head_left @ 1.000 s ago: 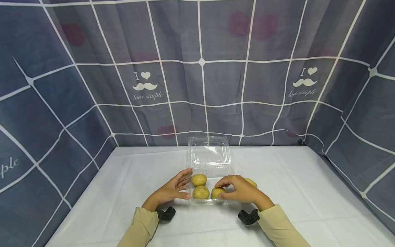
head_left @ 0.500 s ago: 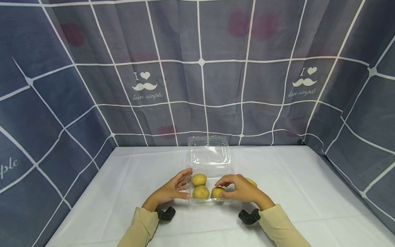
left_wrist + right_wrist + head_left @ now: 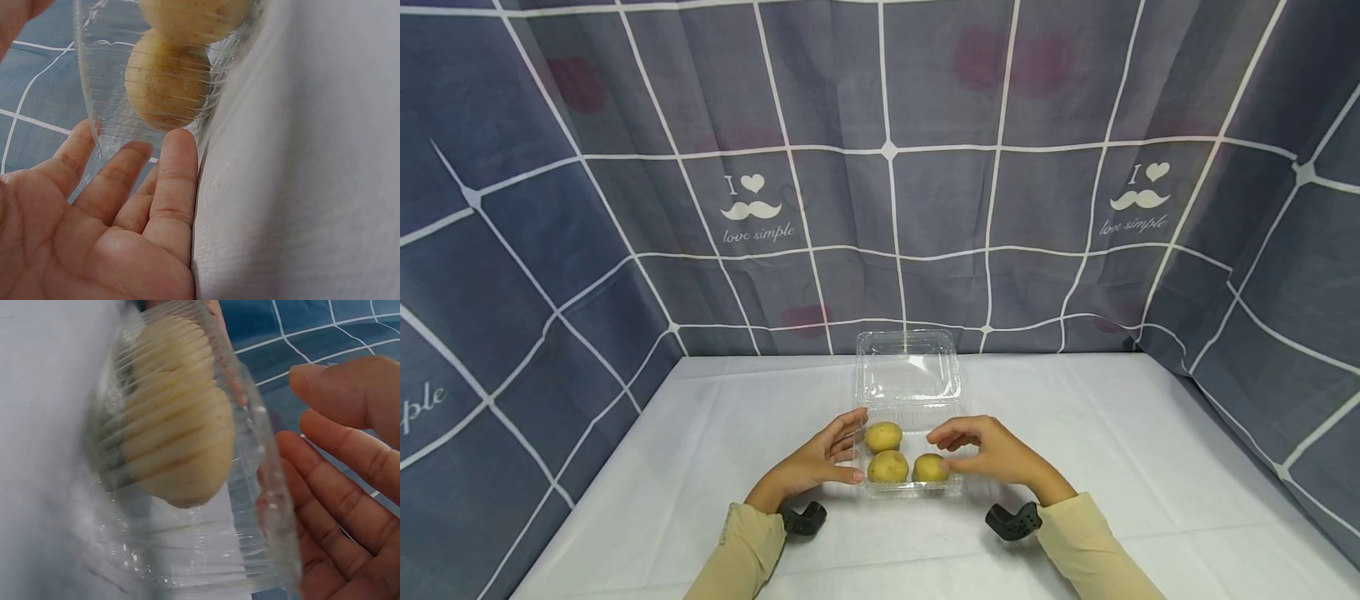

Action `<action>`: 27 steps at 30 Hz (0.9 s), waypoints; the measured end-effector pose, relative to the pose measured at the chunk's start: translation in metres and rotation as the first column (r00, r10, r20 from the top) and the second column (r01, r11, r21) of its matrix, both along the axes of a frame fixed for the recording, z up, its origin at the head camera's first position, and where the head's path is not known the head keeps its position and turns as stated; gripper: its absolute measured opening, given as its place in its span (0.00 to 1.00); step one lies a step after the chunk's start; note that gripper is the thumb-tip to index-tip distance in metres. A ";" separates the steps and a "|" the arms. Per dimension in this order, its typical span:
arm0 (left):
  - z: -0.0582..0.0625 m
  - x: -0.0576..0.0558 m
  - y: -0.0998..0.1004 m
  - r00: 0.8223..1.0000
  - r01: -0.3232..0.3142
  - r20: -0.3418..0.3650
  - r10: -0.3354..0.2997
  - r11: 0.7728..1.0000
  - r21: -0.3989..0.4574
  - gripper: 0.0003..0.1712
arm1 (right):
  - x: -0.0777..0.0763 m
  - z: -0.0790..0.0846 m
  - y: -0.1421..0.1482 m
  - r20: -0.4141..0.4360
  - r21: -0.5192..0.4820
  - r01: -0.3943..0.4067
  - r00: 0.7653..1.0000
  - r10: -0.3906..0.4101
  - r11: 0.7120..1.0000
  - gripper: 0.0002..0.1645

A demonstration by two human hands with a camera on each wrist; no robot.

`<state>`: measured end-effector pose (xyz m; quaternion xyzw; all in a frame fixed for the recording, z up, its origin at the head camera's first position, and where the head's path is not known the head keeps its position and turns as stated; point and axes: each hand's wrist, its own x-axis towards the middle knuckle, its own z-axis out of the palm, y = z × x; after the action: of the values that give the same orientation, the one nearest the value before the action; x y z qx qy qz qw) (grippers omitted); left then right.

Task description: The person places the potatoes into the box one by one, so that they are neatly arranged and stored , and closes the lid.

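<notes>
A clear plastic clamshell box stands on the table with its lid raised at the back. In it lie three yellow potatoes: a back left potato, a front left potato and a front right potato. My left hand rests along the box's left wall, fingertips at the plastic in the left wrist view. Over the right wall, my right hand holds nothing; its fingers are spread loosely beside the rim in the right wrist view, and its thumb overlaps the front right potato's edge in the head view.
A white cloth covers the table. Blue-grey checked curtains hang along its back and both sides. Each wrist wears a black mount, the left mount and the right mount.
My right hand has let go of the front right potato and moved slightly up and right. Another potato beyond that hand is now hidden behind it. The left hand stays put.
</notes>
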<state>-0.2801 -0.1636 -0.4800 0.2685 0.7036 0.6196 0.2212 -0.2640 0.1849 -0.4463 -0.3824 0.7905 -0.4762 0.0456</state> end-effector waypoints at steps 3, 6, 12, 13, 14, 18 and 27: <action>-0.001 0.000 0.001 1.000 0.006 -0.004 -0.006 1.000 0.000 0.63 | -0.001 0.001 0.004 0.037 -0.037 -0.004 0.999 0.005 0.999 0.19; -0.001 0.000 0.001 1.000 0.015 -0.012 -0.015 1.000 0.000 0.62 | -0.001 0.004 0.008 0.084 -0.077 -0.004 0.996 0.011 0.997 0.19; 0.001 0.000 0.001 1.000 0.017 -0.010 -0.017 1.000 -0.006 0.62 | -0.002 0.006 0.015 0.145 -0.131 0.026 0.989 -0.007 0.991 0.20; 0.001 0.000 0.001 1.000 0.018 -0.008 -0.018 1.000 -0.007 0.62 | -0.003 0.006 0.016 0.147 -0.134 0.036 0.989 -0.016 0.990 0.20; 0.001 0.001 0.001 1.000 0.019 -0.010 -0.019 1.000 -0.007 0.62 | -0.003 0.007 0.017 0.148 -0.136 0.046 0.989 -0.025 0.990 0.20; 0.001 0.001 0.001 1.000 0.023 -0.016 -0.023 1.000 0.001 0.62 | -0.004 0.009 0.023 0.149 -0.131 0.086 0.987 -0.066 0.988 0.20; 0.000 0.001 0.001 0.999 0.026 -0.020 -0.026 1.000 0.013 0.62 | -0.006 0.014 0.041 0.152 -0.111 0.135 0.981 -0.117 0.985 0.21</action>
<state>-0.2792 -0.1625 -0.4798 0.2853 0.6982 0.6184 0.2207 -0.2704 0.2258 -0.4323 -0.2980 0.7775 -0.5516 0.0495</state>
